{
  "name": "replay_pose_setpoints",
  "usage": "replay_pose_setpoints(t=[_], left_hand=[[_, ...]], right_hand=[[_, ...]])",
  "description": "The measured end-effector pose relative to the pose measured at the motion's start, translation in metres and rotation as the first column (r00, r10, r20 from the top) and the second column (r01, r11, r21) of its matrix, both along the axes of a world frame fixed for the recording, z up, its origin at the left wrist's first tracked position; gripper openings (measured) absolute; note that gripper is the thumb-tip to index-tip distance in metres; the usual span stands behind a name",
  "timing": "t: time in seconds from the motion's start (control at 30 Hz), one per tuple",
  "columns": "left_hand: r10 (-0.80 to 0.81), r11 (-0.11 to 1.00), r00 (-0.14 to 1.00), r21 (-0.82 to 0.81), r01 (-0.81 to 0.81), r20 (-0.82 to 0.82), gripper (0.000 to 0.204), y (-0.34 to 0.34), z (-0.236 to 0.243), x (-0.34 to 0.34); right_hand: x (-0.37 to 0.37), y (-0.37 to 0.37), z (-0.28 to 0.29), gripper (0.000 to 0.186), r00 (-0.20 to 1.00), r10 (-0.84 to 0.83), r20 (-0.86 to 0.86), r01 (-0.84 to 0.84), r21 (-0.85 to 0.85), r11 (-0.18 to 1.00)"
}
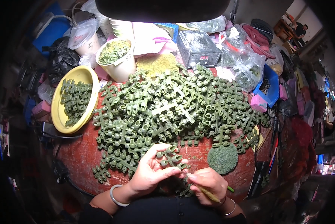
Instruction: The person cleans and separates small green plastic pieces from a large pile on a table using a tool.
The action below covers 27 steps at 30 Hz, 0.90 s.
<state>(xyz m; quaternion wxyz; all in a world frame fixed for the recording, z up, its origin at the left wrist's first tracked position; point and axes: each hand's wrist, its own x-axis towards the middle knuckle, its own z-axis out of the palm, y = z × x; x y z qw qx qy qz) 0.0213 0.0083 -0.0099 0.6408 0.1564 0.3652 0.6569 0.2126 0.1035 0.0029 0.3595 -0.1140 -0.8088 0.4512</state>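
My left hand (147,175) grips a small green branched piece (170,157) with cup-shaped parts along a bar, held between thumb and fingers. Close beside it, my right hand (214,183) is closed round a slim pen-like tool with a yellowish handle (208,193). The tool's tip is near the lower end of the piece; whether they touch, I cannot tell. More green pieces (184,186) show below my hands, partly hidden. Beyond them a large heap of similar green pieces (171,106) covers the middle of the red table (81,153).
A yellow basin (56,112) with green pieces stands left, near a white bucket (119,71) of green bits. A round green pad (222,158) lies right of my hands. Further back are a dark box with a display (198,48), a blue tray (274,84) and a pink block (258,103).
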Motion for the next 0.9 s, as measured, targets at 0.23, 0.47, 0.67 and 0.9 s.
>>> replay_pose_setpoints(t=[0.23, 0.47, 0.67, 0.9], left_hand=[[-0.038, 0.995, 0.980, -0.083, 0.055, 0.195, 0.050, 0.002, 0.002, -0.005], [-0.133, 0.988, 0.931, -0.034, 0.153, 0.341, 0.048, -0.001, 0.001, -0.011], [-0.127, 0.981, 0.924, -0.092, 0.170, 0.360, 0.052, 0.004, 0.005, -0.007], [-0.177, 0.970, 0.783, -0.028, 0.241, 0.597, 0.048, 0.000, -0.007, -0.009]], right_hand=[[0.001, 0.005, -0.001, 0.036, 0.999, -0.001, -0.051, 0.002, 0.006, 1.000], [-0.003, 0.001, -0.001, 0.035, 0.992, -0.121, -0.018, 0.122, 0.057, 0.991], [-0.002, -0.001, -0.003, 0.041, 0.994, 0.017, -0.106, -0.007, 0.091, 0.996], [-0.003, -0.002, 0.000, 0.040, 0.996, -0.026, -0.090, 0.034, 0.085, 0.996]])
